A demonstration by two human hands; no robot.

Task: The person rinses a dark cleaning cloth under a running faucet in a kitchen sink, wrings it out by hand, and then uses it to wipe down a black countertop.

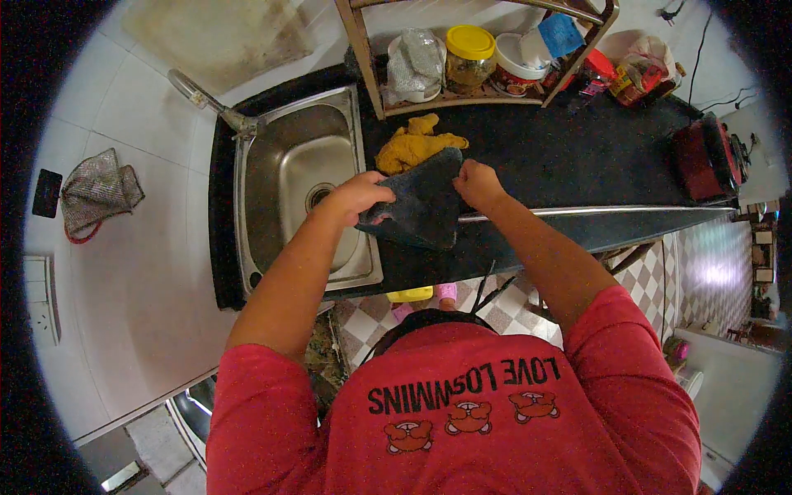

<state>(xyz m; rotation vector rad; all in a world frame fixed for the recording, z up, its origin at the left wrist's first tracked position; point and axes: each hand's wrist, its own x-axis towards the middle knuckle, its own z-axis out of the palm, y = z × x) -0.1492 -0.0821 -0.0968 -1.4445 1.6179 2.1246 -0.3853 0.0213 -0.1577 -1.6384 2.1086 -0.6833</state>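
Note:
A dark grey cloth [421, 201] hangs between my hands, above the black countertop's front edge beside the sink. My left hand [362, 197] grips its left side near the sink's right rim. At the cloth's upper right corner, my right hand [477, 184] is closed on the edge. Just behind it a crumpled mustard-yellow cloth [408, 148] lies on the countertop [544, 154], partly covered by the grey one. The stainless steel sink [297, 142] is to the left, its drain partly hidden by my left hand.
A faucet [238, 120] stands at the sink's back left corner. Behind the counter, a rack [365, 62] holds a yellow-lidded jar [470, 52] and tubs. A red appliance [705, 158] sits at the far right. A mesh cloth [102, 185] hangs on the left wall.

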